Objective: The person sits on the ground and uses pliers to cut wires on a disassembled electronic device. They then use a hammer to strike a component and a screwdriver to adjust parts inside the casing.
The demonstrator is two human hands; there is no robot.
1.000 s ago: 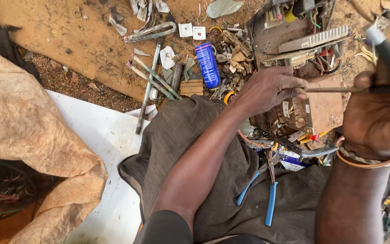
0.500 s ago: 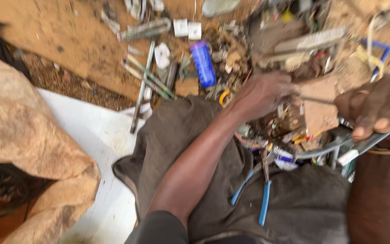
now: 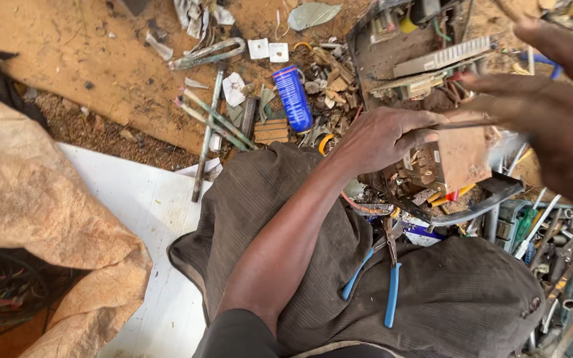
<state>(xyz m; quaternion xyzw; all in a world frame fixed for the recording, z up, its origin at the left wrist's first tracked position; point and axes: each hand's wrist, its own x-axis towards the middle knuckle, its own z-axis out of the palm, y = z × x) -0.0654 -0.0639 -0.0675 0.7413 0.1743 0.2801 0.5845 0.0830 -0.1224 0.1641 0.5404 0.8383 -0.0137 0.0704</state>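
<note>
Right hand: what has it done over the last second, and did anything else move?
The right hand held a dark tool a second ago; now that tool is out of view, and the hand is spread open, blurred, by the circuit board. The left hand still pinches the thin rod over the brown block. The blue-handled pliers on the lap and the blue cylinder have not shifted.

One head-worn camera looks steeply down, close, perhaps slightly forward.

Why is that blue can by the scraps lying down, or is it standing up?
Lying down. The blue can rests on its side on the dirt, its whole length showing, among scraps beyond the left hand.
</note>
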